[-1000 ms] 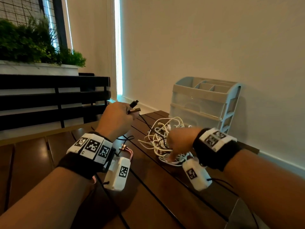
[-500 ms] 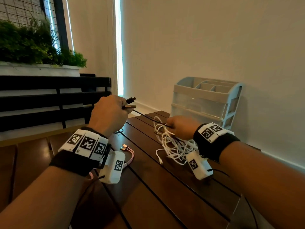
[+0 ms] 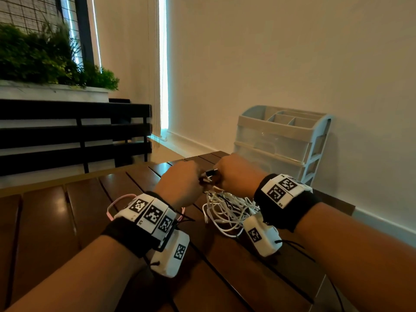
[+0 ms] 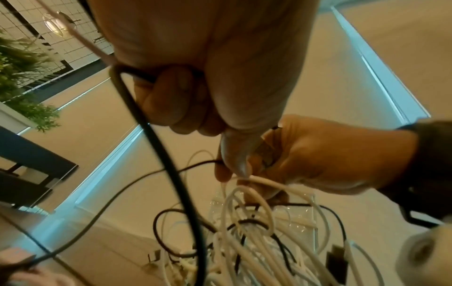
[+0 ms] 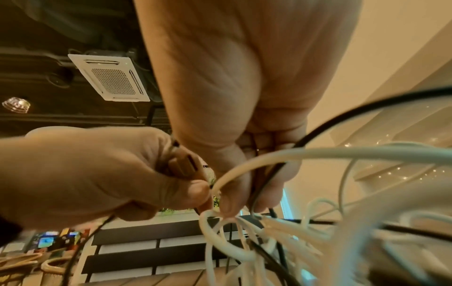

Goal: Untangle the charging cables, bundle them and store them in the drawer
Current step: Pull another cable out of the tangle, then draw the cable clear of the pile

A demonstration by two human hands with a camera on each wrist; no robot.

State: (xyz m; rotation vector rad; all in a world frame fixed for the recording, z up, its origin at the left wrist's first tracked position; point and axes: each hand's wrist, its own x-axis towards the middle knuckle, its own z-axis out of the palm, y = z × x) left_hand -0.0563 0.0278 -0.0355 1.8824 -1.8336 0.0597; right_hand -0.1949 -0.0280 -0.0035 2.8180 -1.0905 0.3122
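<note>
Both hands, L (image 3: 180, 185) & R (image 3: 234, 174), pinch 1 black cable (image 4: 156, 139) over 1 white tangle (image 3: 227, 210).

The left hand (image 3: 180, 183) has swung in — knuckles now beside the right hand (image 3: 234, 174), above the cable tangle (image 3: 227, 210).

Dark brown slatted wooden table (image 3: 67, 212) carries a tangle of white and black cables (image 3: 227, 210), a pink cable (image 3: 117, 202) and a pale plastic drawer organizer (image 3: 281, 143) at its far edge.
</note>
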